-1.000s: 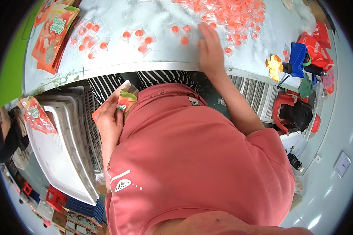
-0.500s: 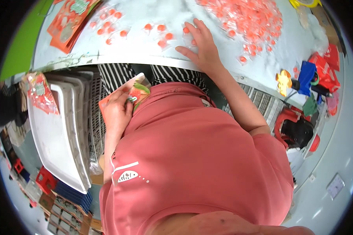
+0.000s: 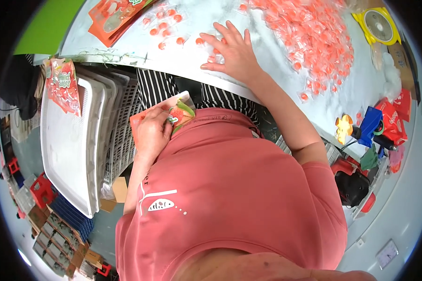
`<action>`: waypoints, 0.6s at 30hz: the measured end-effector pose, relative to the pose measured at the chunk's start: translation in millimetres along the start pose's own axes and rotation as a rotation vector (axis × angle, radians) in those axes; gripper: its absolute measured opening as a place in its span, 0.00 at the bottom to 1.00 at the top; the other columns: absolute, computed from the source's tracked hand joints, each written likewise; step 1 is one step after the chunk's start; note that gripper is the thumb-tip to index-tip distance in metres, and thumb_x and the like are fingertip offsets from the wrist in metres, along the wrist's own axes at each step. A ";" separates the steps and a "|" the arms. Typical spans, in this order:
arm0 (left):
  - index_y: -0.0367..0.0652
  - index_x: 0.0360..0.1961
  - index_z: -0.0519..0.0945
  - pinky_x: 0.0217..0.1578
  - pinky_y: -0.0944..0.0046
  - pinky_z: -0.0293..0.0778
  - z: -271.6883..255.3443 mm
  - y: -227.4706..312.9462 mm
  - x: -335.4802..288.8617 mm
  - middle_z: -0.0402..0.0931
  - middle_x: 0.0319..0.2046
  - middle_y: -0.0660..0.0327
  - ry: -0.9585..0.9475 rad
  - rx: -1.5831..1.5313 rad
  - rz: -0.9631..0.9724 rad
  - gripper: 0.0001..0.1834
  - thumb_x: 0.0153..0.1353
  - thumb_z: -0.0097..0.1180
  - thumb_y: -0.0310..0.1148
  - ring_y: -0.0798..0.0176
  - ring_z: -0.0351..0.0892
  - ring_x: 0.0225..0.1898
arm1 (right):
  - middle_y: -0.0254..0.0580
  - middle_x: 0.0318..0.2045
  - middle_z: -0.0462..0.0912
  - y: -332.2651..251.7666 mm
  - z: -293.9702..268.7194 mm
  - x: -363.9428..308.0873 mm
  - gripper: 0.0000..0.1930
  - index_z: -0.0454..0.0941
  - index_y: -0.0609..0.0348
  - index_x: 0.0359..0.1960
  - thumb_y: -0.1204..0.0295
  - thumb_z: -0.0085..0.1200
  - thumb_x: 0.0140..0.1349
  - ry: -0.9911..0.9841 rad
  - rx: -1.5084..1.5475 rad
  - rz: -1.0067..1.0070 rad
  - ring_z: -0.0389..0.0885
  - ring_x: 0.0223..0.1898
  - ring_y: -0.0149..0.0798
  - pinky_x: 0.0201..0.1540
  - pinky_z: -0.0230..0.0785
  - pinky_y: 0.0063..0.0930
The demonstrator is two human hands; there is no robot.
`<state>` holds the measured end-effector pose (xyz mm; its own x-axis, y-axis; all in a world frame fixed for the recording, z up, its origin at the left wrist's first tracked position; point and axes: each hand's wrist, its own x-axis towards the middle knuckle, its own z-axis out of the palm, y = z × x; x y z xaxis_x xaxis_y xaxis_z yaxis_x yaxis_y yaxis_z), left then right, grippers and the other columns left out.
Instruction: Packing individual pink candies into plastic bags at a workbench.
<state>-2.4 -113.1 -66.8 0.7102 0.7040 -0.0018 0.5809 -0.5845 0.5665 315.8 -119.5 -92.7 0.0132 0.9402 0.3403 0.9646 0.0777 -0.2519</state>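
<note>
Left hand (image 3: 151, 133) pinches orange pouch (image 3: 173, 114) against chest; right hand (image 3: 233, 52) splayed flat over wrapped candies (image 3: 214, 58), fingertips pinning them.

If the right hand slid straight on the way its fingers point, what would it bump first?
Probably the small orange sachets scattered just beyond the right hand on the white table.

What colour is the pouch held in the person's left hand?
Mostly orange, with red and green printing, as the head view shows: the pouch sits gripped in the left hand.
</note>
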 end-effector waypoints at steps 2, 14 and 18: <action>0.38 0.35 0.83 0.40 0.54 0.76 0.6 -0.6 1.1 0.80 0.37 0.58 0.010 0.017 0.003 0.09 0.50 0.60 0.24 0.52 0.80 0.42 | 0.43 0.68 0.62 1.7 3.9 3.5 0.41 0.69 0.31 0.65 0.37 0.63 0.48 -0.022 -0.010 -0.011 0.55 0.71 0.57 0.63 0.48 0.75; 0.40 0.36 0.83 0.39 0.53 0.76 1.7 -0.8 -1.9 0.80 0.38 0.60 -0.005 0.051 -0.012 0.10 0.50 0.60 0.26 0.54 0.80 0.43 | 0.36 0.55 0.73 -4.4 10.2 13.3 0.23 0.79 0.39 0.53 0.51 0.63 0.55 0.143 0.010 -0.154 0.71 0.57 0.43 0.55 0.63 0.57; 0.40 0.37 0.83 0.41 0.53 0.76 0.3 2.9 -5.6 0.80 0.39 0.59 -0.023 0.052 -0.047 0.11 0.51 0.60 0.25 0.53 0.80 0.44 | 0.32 0.45 0.76 -2.4 4.7 9.1 0.14 0.81 0.44 0.42 0.60 0.64 0.55 0.110 -0.021 -0.197 0.76 0.42 0.35 0.44 0.71 0.35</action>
<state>-4.5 -118.9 -65.4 0.6902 0.7222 -0.0462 0.6332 -0.5718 0.5216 312.4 -109.5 -93.3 -0.1488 0.8655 0.4783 0.9566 0.2486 -0.1523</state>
